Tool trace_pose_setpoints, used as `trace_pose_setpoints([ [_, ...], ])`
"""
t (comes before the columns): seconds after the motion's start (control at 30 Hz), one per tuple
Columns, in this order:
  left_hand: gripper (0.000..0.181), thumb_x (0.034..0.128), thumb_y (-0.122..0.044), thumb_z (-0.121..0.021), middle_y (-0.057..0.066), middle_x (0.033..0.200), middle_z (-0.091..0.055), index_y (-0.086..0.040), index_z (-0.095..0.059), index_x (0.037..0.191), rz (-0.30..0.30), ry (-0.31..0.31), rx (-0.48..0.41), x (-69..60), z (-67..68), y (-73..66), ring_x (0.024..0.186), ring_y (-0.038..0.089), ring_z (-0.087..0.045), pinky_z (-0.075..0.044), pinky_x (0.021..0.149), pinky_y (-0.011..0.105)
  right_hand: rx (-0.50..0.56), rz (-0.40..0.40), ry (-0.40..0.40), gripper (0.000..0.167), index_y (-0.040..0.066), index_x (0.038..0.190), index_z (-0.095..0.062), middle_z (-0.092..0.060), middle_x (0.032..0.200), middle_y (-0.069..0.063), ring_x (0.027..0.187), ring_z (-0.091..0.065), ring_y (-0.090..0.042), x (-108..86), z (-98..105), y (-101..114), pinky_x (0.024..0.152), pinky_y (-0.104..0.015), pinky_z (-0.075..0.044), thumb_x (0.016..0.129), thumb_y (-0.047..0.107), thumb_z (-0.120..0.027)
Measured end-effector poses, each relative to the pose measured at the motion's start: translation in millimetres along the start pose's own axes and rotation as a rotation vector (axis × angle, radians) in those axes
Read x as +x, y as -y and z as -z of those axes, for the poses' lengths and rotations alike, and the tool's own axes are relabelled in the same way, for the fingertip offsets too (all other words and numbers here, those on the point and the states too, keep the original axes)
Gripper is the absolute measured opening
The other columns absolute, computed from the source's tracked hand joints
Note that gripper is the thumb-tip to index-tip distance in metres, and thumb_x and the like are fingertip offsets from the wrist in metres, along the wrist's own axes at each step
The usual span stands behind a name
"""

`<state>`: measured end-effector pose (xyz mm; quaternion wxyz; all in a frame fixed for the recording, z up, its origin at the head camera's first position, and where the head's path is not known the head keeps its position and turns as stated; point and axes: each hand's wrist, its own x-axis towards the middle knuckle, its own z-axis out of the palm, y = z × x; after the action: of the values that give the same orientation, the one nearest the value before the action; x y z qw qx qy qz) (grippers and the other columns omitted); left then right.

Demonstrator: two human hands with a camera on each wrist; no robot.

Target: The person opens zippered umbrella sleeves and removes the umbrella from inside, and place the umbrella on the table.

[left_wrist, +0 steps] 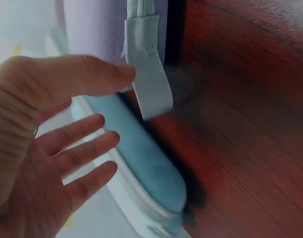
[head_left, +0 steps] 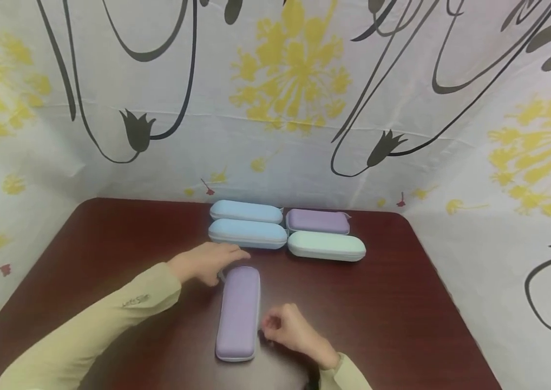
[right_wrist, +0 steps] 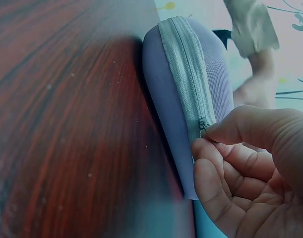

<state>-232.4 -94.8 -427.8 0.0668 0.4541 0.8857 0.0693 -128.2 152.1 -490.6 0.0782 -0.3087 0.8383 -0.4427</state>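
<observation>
A purple zip case lies lengthwise on the table in front of me, its pale zipper closed along the stretch in the right wrist view. My right hand pinches the small zipper pull between thumb and curled forefinger at the case's right side. At the far end, my left hand is spread with fingers apart. In the left wrist view its thumb is at the edge of the grey fabric loop; whether they touch I cannot tell.
Beyond the hands, two light blue cases lie one behind the other. To their right are another purple case and a mint green case. A patterned cloth hangs behind the dark red table.
</observation>
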Motion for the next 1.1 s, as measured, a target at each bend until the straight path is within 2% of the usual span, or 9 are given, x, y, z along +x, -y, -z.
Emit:
trace_pose_setpoints([
  [0.07, 0.078, 0.0616, 0.002, -0.074, 0.001, 0.121, -0.054, -0.017, -0.050, 0.133, -0.052, 0.029, 0.011, 7.0, 1.3, -1.8, 0.105, 0.019, -0.052, -0.046, 0.087, 0.036, 0.007, -0.006, 0.013, 0.010, 0.003, 0.074, -0.066, -0.064, 0.061, 0.000, 0.053, -0.052, 0.007, 1.1, -1, 1, 0.052, -0.014, -0.047, 0.073, -0.007, -0.064],
  [0.13, 0.081, 0.0592, 0.002, -0.074, 0.000, 0.122, -0.054, -0.019, -0.050, 0.134, -0.106, 0.049, 0.036, 12.3, 1.8, -3.4, 0.107, 0.019, -0.052, -0.046, 0.087, 0.036, 0.013, -0.011, 0.023, 0.010, 0.003, 0.074, -0.066, -0.064, 0.061, 0.000, 0.053, -0.052, 0.008, 2.3, -2, 2, 0.052, -0.014, -0.047, 0.073, -0.007, -0.064],
  [0.27, 0.083, 0.0571, -0.001, -0.076, -0.003, 0.116, -0.056, -0.027, -0.053, 0.133, -0.131, 0.093, 0.082, 18.1, 1.2, -4.5, 0.101, 0.017, -0.053, -0.047, 0.079, 0.032, 0.014, -0.014, 0.030, 0.011, 0.003, 0.073, -0.065, -0.063, 0.060, 0.000, 0.051, -0.051, 0.009, 3.6, -5, 2, 0.052, -0.014, -0.047, 0.073, -0.007, -0.064],
  [0.43, 0.079, 0.0571, -0.004, -0.078, -0.006, 0.110, -0.058, -0.030, -0.056, 0.128, -0.115, 0.151, 0.066, 19.3, -1.3, -2.0, 0.096, 0.014, -0.054, -0.047, 0.076, 0.030, 0.023, -0.026, 0.040, 0.010, 0.004, 0.073, -0.065, -0.063, 0.060, 0.001, 0.051, -0.050, 0.011, 3.9, -7, 2, 0.052, -0.014, -0.047, 0.073, -0.007, -0.064],
  [0.6, 0.076, 0.0547, -0.006, -0.079, -0.006, 0.108, -0.058, -0.028, -0.059, 0.124, -0.097, 0.159, 0.026, 16.4, 1.1, 1.2, 0.093, 0.012, -0.053, -0.046, 0.078, 0.029, 0.036, -0.031, 0.050, 0.009, 0.002, 0.074, -0.066, -0.063, 0.060, 0.000, 0.051, -0.050, 0.010, 4.0, -7, 0, 0.051, -0.015, -0.048, 0.075, -0.007, -0.064],
  [0.7, 0.076, 0.0530, -0.009, -0.081, -0.006, 0.109, -0.058, -0.026, -0.059, 0.123, -0.077, 0.173, -0.016, 14.0, 2.6, 4.2, 0.094, 0.012, -0.052, -0.045, 0.080, 0.030, 0.031, -0.008, 0.043, 0.009, 0.002, 0.075, -0.066, -0.064, 0.062, 0.000, 0.053, -0.052, 0.009, 3.7, -6, -3, 0.053, -0.014, -0.048, 0.074, -0.007, -0.064],
  [0.8, 0.077, 0.0522, -0.008, -0.083, -0.005, 0.112, -0.057, -0.024, -0.058, 0.123, -0.038, 0.188, -0.095, 10.5, 1.5, 8.0, 0.096, 0.012, -0.051, -0.046, 0.082, 0.032, 0.010, 0.027, 0.022, 0.010, 0.003, 0.075, -0.066, -0.064, 0.063, 0.000, 0.056, -0.052, 0.008, 3.0, -3, -8, 0.054, -0.014, -0.048, 0.074, -0.007, -0.064],
  [0.93, 0.078, 0.0520, -0.008, -0.084, -0.004, 0.118, -0.055, -0.020, -0.056, 0.123, 0.007, 0.166, -0.187, 2.9, -5.2, 14.6, 0.100, 0.013, -0.051, -0.045, 0.086, 0.034, -0.023, 0.039, 0.008, 0.010, 0.004, 0.076, -0.066, -0.063, 0.063, 0.002, 0.057, -0.052, 0.008, 2.4, 2, -12, 0.054, -0.013, -0.047, 0.074, -0.006, -0.065],
  [1.1, 0.077, 0.0518, -0.011, -0.084, 0.000, 0.121, -0.054, -0.014, -0.054, 0.123, -0.001, 0.103, -0.266, -3.9, -14.6, 22.1, 0.105, 0.015, -0.050, -0.043, 0.092, 0.035, -0.041, 0.040, -0.005, 0.011, 0.005, 0.076, -0.066, -0.063, 0.065, 0.003, 0.059, -0.052, 0.006, 1.7, 9, -15, 0.055, -0.014, -0.047, 0.074, -0.006, -0.064],
])
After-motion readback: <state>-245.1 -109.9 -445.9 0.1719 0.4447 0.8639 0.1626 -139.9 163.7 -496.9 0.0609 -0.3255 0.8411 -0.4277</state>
